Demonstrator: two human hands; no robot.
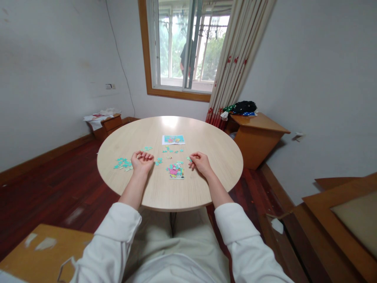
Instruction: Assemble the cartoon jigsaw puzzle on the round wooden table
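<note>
My right hand pinches a small teal jigsaw piece between thumb and fingers, just right of a partly joined jigsaw puzzle with a pink figure on it. Palm up, my left hand rests on the table with loosely curled fingers apart and nothing visible in them. Left of it lies a heap of loose teal pieces. A few more pieces are close to its right side. Behind the joined part, several scattered pieces lie before a printed reference picture.
The round wooden table has its near edge at my lap. A wooden cabinet with cloths on top stands at the right, beside a curtain. Beyond the window a person is partly visible. A brown board is at lower left.
</note>
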